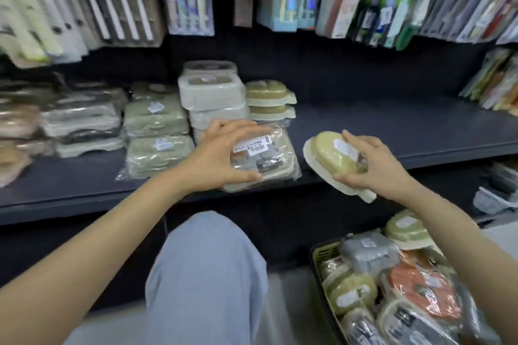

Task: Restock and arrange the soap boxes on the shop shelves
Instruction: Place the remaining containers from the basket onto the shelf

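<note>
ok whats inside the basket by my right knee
The basket holds wrapped soap boxes: green ones, a grey one and an orange one on top. Whatever lies beneath that top layer is covered, and the right arm hides part of it.

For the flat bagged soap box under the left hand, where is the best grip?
Span the bagged soap box from above, as the left hand does: fingers on its far edge, thumb on the near edge. It lies flat near the shelf front.
</note>
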